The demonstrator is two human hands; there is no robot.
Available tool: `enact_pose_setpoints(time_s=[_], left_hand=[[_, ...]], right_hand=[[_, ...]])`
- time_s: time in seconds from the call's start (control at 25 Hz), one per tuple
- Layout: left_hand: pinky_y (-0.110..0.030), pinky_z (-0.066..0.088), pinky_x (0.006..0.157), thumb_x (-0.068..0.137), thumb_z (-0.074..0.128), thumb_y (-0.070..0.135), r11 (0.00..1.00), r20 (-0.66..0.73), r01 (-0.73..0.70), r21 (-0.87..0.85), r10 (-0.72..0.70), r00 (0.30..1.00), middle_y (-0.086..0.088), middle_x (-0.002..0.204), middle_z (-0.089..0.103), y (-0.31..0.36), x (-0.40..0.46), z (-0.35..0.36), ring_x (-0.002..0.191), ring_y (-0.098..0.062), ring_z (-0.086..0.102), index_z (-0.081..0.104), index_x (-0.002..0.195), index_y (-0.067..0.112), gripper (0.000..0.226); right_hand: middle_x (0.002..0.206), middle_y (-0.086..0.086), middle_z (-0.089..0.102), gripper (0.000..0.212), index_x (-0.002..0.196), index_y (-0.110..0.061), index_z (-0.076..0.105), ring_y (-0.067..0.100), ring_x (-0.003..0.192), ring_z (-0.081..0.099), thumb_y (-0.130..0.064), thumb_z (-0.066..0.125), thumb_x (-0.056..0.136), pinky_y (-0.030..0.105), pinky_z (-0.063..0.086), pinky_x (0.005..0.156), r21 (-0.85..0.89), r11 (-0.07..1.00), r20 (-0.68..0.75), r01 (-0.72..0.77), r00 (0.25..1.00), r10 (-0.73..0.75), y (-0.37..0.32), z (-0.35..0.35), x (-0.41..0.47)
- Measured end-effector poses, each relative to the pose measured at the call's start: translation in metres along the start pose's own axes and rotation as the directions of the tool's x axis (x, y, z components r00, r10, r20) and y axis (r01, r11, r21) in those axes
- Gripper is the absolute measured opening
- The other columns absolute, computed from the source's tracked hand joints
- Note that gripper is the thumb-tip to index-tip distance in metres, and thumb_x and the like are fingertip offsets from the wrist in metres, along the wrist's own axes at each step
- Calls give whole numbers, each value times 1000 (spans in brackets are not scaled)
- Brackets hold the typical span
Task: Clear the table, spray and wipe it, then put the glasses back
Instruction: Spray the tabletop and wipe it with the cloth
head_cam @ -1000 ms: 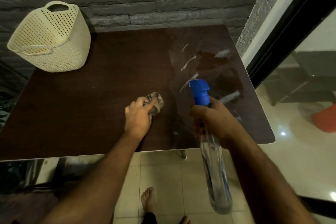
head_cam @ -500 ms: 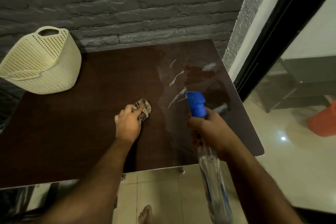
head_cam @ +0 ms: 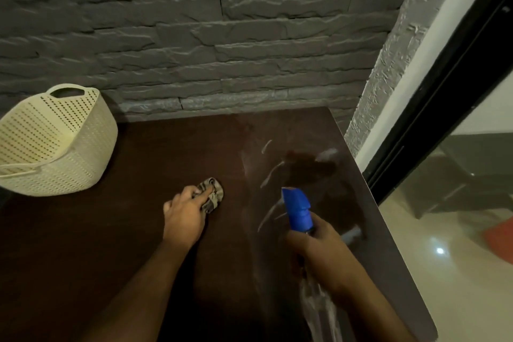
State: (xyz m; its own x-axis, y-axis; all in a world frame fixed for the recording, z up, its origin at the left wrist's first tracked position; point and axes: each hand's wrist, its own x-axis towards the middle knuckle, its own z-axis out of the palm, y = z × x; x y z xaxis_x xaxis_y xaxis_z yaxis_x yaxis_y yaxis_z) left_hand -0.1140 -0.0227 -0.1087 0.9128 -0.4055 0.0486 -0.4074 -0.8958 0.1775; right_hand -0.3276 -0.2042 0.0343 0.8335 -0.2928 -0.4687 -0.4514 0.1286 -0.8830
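A person's right hand [head_cam: 323, 254] wraps its curled fingers round the neck of a clear spray bottle [head_cam: 319, 305], whose blue trigger head [head_cam: 297, 209] points away over the right half of a dark brown table [head_cam: 83, 244]; the bottle's see-through body slants down and toward the camera below the hand, and whether a finger lies on the trigger cannot be told from this angle. The left hand [head_cam: 184, 215] grips a small crumpled, patterned cloth [head_cam: 212, 194], its fingers curled over the bundle and pressing it on the tabletop near the middle, just left of the sprayer head. Both bare forearms reach in from the bottom edge of the head view. Beyond the nozzle, the table's right side shines with wet streaks [head_cam: 270, 172] and a darker pooled patch [head_cam: 311, 166], while the left side looks matt. A cream perforated plastic basket [head_cam: 55, 147] with handle cut-outs stands on the far left corner of the table, well apart from both hands; its inside is not visible, and no glasses can be made out anywhere in the view. Behind the table runs a grey stone-textured wall [head_cam: 208, 36]. To the right, a black door frame [head_cam: 444, 91] borders a glossy tiled floor [head_cam: 458, 272], where an orange object [head_cam: 499, 239] sits at the picture's edge.
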Motion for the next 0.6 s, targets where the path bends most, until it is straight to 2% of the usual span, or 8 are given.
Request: enact_pose_setpoints(time_s=[0.12, 0.4, 0.48, 0.6], left_hand=[[-41, 32, 97, 91, 54, 19, 998, -23, 61, -8, -61, 998, 1, 133, 44, -8, 74, 7, 117, -22, 45, 43, 139, 41, 54], [-43, 34, 95, 90, 54, 19, 998, -50, 60, -13, -60, 997, -3, 132, 45, -22, 208, 15, 112, -26, 47, 43, 141, 36, 55], [-44, 35, 95, 90, 54, 18, 998, -54, 63, 2, -63, 997, -4, 131, 45, -20, 229, 15, 112, -26, 47, 43, 141, 34, 54], [-45, 37, 92, 90, 53, 19, 998, -59, 64, -2, -64, 996, -5, 129, 45, -22, 255, 19, 110, -27, 48, 45, 140, 33, 52]], right_hand=[[59, 2, 59, 21, 100, -16, 56, 17, 49, 54, -7, 64, 83, 33, 49, 53, -31, 1000, -23, 3, 1000, -3, -20, 1, 54], [57, 0, 53, 15, 90, -13, 55, 15, 48, 50, -11, 66, 79, 30, 46, 49, -103, 994, -38, 29, 999, -33, -104, 8, 176], [56, 1, 54, 17, 87, -14, 56, 17, 49, 51, -17, 67, 75, 32, 46, 51, -136, 990, -71, 33, 997, -43, -121, 8, 199], [54, 8, 56, 14, 91, -4, 54, 22, 44, 49, -9, 62, 81, 31, 43, 47, -117, 993, -160, -3, 987, -16, -134, -3, 220]])
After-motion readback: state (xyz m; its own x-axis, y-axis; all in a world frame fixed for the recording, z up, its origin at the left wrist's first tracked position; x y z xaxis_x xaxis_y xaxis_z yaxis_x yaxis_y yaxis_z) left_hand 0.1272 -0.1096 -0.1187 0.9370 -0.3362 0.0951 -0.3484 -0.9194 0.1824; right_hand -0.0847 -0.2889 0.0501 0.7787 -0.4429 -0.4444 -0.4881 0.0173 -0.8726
